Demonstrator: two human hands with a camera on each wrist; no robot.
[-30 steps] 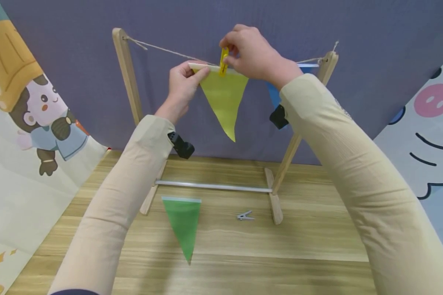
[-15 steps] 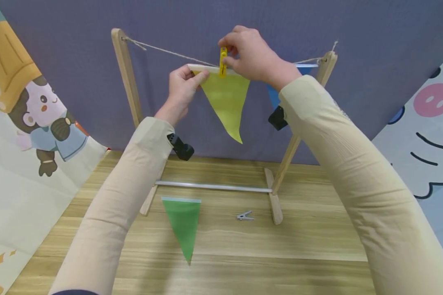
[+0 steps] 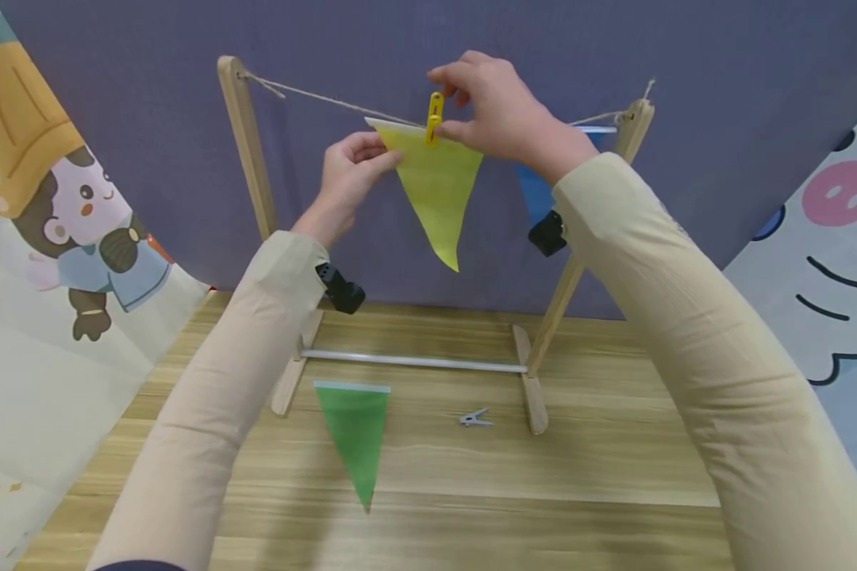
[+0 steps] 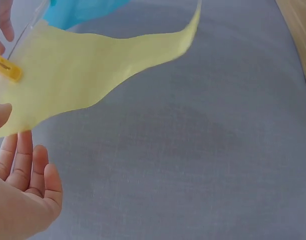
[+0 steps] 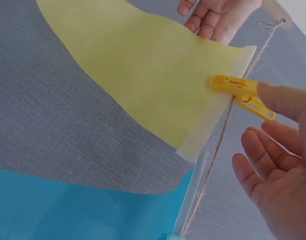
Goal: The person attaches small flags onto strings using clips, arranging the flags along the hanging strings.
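A yellow pennant (image 3: 439,182) with a white top band hangs from the string (image 3: 328,100). A yellow clothespin (image 3: 434,119) clamps its top edge there. My right hand (image 3: 503,107) is at the clothespin: in the right wrist view the thumb (image 5: 283,100) touches one handle, while the other fingers are spread away from it. My left hand (image 3: 350,174) is at the pennant's left edge, thumb in front and relaxed fingers (image 4: 22,160) behind, no longer at the top corner. A blue pennant (image 3: 536,190) hangs further right, partly hidden by my right arm.
A wooden stand with a left post (image 3: 246,151) and a right post (image 3: 634,131) carries the string. A white bar (image 3: 414,362) joins its feet. On the wooden table (image 3: 543,507) lie a green pennant (image 3: 357,436) and a grey clothespin (image 3: 475,418).
My right fingers have spread off the yellow clothespin, which stays on the string. My left hand has loosened from the yellow pennant's top corner and slid slightly down.
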